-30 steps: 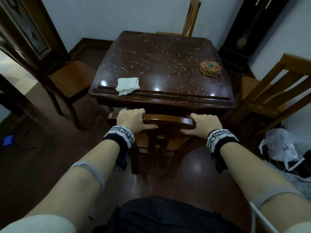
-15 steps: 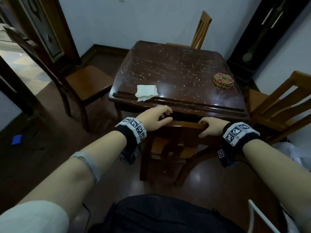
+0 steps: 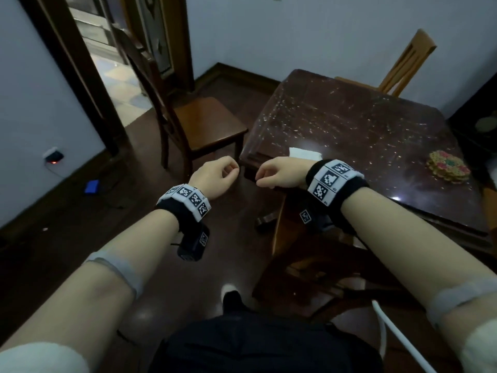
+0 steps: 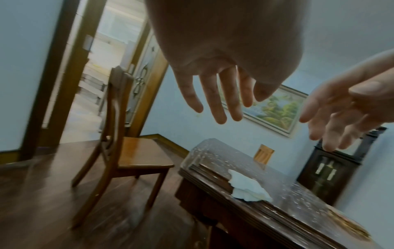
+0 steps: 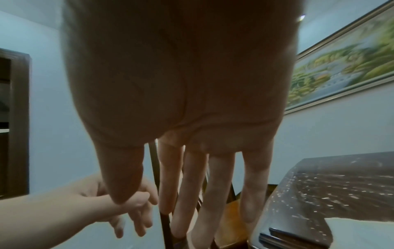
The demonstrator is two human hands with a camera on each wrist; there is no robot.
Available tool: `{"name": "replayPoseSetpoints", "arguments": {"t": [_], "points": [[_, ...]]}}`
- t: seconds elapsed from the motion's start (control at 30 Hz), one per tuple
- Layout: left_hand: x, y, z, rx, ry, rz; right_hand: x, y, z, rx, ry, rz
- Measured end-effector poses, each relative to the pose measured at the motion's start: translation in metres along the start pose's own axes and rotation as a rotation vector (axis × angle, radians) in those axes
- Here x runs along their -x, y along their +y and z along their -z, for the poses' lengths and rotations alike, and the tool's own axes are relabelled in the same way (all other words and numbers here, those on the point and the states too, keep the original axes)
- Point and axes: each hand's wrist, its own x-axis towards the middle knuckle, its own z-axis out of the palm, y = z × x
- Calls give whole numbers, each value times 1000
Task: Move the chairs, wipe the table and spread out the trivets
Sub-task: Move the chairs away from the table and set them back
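Both my hands hang free in the air by the front left corner of the dark wooden table [image 3: 363, 125]. My left hand [image 3: 228, 169] and right hand [image 3: 262, 177] hold nothing; the wrist views show their fingers [image 4: 215, 101] [image 5: 202, 193] hanging relaxed. A crumpled white cloth [image 3: 305, 152] [image 4: 247, 188] lies at the table's front edge, partly behind my right hand. A stack of round woven trivets [image 3: 449, 166] sits at the table's right side. A dark wooden chair [image 3: 204, 122] [image 4: 127, 160] stands just beyond my hands, left of the table. The near chair [image 3: 309, 265] stands below my right forearm.
A light wooden chair [image 3: 406, 65] stands at the table's far side. An open doorway [image 3: 113, 63] is at the back left. A blue object [image 3: 92, 186] and a plugged-in charger [image 3: 53, 157] lie by the left wall. A dark cabinet [image 3: 481, 109] stands right.
Both hands have let go of the near chair's top rail and lifted free. They and my view have swung left, toward the table's corner and the dark chair.
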Motion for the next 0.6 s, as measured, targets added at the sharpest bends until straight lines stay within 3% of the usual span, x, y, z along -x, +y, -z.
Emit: {"name": "replayPoseSetpoints", "arguments": {"t": [0.23, 0.43, 0.6], "points": [[-60, -104, 55, -66, 20, 194, -136, -25, 23, 55, -71, 80], [-137, -169, 118, -119, 11, 259, -248, -46, 59, -8, -17, 82], [-181, -224, 159, -104, 51, 303, -325, -80, 85, -44, 114, 104]]}}
